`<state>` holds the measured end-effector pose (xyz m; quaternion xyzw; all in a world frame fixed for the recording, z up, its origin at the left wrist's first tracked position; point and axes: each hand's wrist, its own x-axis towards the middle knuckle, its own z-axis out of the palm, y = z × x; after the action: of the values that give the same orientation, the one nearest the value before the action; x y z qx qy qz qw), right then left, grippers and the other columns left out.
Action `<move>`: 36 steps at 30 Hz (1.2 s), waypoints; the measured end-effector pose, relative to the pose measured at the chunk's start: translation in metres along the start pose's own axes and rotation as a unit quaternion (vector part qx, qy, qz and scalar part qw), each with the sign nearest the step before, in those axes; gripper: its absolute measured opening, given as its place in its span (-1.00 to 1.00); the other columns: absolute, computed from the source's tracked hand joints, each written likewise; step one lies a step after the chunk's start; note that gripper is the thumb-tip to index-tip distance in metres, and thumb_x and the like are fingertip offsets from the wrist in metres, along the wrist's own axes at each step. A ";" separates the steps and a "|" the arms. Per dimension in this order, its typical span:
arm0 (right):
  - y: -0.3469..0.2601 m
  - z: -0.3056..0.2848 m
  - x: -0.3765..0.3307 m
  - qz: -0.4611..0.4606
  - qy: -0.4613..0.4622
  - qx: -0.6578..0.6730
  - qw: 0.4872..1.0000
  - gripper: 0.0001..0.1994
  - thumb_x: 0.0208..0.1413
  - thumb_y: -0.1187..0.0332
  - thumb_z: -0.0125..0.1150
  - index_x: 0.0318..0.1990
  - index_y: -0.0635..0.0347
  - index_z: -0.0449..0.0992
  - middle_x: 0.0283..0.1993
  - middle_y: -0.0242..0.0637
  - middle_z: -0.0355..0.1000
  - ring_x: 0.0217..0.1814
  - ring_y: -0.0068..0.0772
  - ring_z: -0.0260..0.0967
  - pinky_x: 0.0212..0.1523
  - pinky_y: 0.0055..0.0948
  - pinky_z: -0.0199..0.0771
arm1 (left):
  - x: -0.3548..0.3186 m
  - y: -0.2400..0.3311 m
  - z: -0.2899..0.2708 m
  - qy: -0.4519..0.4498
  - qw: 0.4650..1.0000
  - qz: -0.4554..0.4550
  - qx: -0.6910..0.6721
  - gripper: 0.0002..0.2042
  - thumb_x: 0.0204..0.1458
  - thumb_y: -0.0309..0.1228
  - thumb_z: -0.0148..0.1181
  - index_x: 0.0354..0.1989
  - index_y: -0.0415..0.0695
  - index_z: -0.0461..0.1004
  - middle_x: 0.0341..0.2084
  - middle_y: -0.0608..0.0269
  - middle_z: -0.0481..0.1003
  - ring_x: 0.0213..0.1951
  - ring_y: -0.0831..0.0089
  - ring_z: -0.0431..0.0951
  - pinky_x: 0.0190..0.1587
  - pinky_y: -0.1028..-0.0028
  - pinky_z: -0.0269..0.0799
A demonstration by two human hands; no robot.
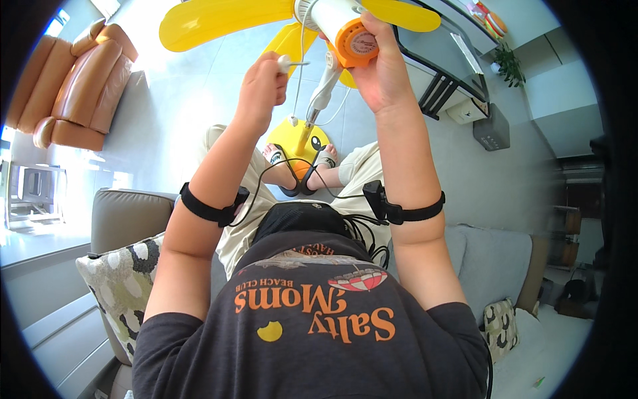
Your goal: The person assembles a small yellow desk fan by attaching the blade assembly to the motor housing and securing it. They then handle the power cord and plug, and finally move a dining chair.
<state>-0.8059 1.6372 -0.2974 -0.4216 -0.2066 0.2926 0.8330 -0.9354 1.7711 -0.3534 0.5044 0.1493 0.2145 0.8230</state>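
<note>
A pedestal fan stands before me, with yellow blades (226,25) at the top of the view. My right hand (382,76) is closed round the fan's head (335,25), the thumb over its white housing next to an orange round cap (357,44). In my left hand (261,90), thumb and fingers pinch a white knob screw (286,64) whose thin shaft points right toward the fan's neck, apart from it. The grey-white pole (323,90) leads down to a yellow duck-face base (319,133) on the floor between my feet. A white cord hangs beside the pole.
I sit on a sofa with a patterned cushion (126,286) at my left. A brown leather armchair (93,80) stands far left. At the right are a black-framed table (458,73), a grey box (492,126) and a plant (510,66). Black cables (359,229) lie across my lap.
</note>
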 end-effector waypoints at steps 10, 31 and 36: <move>-0.001 0.012 -0.003 -0.006 0.011 0.005 1.000 -0.61 0.14 0.13 0.22 -0.01 0.19 0.41 -0.16 -0.38 0.45 -0.14 -0.52 0.42 -0.18 -0.51 0.43 | -0.002 0.011 0.003 -0.203 0.845 -0.231 -0.437 -0.73 0.24 -0.24 -0.05 -0.50 -0.04 0.21 -0.54 0.39 0.24 -0.62 0.65 0.10 -0.63 0.67 0.00; -0.046 0.040 0.003 -0.002 -0.097 0.002 0.995 -0.51 0.12 0.06 0.20 0.07 0.24 0.39 -0.03 -0.28 0.43 0.02 -0.48 0.38 0.01 -0.50 0.38 | 0.018 0.021 0.032 -0.099 0.945 0.114 0.291 -0.59 0.10 -0.44 0.25 0.15 -0.23 0.44 -0.67 0.52 0.37 -0.58 0.76 0.25 -0.50 0.66 0.17; -0.066 0.057 -0.010 -0.023 -0.070 -0.020 0.997 -0.46 0.12 -0.02 0.17 0.11 0.18 0.37 -0.01 -0.22 0.42 0.06 -0.42 0.37 0.06 -0.44 0.36 | 0.019 0.029 0.024 -0.118 0.933 0.104 0.324 -0.56 0.09 -0.47 0.25 0.17 -0.26 0.42 -0.66 0.56 0.27 -0.58 0.79 0.19 -0.50 0.69 0.12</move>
<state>-0.8260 1.6328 -0.2127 -0.4122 -0.2795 0.2979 0.8144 -0.9140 1.7738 -0.3172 0.7780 0.0596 0.1778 0.5996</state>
